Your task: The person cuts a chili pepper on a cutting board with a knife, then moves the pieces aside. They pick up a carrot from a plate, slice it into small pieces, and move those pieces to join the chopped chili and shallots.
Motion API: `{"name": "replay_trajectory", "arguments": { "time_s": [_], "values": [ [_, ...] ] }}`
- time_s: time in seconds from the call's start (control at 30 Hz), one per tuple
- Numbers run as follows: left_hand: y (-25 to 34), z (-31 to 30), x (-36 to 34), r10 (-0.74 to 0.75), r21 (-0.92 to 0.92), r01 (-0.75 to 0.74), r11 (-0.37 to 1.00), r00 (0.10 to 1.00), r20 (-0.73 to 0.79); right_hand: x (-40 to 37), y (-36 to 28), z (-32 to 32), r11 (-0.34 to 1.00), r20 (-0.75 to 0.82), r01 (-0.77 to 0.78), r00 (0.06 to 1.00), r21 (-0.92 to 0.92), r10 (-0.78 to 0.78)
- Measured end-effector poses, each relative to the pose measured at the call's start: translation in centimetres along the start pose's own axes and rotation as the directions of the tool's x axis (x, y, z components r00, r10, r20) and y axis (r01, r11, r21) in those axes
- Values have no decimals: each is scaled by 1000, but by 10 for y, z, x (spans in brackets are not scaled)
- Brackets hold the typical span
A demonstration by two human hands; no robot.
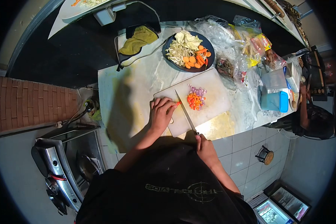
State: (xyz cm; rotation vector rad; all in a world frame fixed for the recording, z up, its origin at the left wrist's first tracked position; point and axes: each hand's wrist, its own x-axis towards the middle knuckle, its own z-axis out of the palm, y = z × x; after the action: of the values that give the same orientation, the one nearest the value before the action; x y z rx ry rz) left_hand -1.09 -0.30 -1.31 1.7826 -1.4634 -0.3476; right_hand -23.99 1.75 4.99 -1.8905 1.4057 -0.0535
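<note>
My right hand (207, 150) is wrapped round the handle of a kitchen knife (186, 114), whose long blade points away from me across the white cutting board (216, 89). Left of the blade, the fingers of my left hand (162, 113) pinch a small red chili (178, 103) against the board, its tip close to the blade. Beyond the blade lies a pile of chopped orange-red pieces (194, 101), with chopped purple shallot (198, 91) around its far side.
Behind the board, a dark plate (169, 62) holds bean sprouts, cabbage, sliced carrots and chilies. Plastic bags (246, 48) and a blue-lidded container (274, 101) crowd the right side. A green cloth (140, 39) lies back left. Another person (317, 121) is at far right.
</note>
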Motion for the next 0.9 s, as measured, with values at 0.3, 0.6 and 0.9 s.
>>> {"name": "replay_trajectory", "arguments": {
  "time_s": [0.3, 0.6, 0.9],
  "values": [
    [3, -1, 2, 5, -20, -5, 1000, 1000, -6, 6, 1, 9, 995, 26, -23, 999, -100, 26],
    [8, 5, 3, 23, 28, -22, 999, 1000, -17, -4, 5, 9, 981, -73, -114, 992, -156, 104],
    [7, 9, 4, 31, 34, -31, 999, 1000, -4, -8, 3, 4, 984, -86, -19, 996, 175, 34]
  ]
}}
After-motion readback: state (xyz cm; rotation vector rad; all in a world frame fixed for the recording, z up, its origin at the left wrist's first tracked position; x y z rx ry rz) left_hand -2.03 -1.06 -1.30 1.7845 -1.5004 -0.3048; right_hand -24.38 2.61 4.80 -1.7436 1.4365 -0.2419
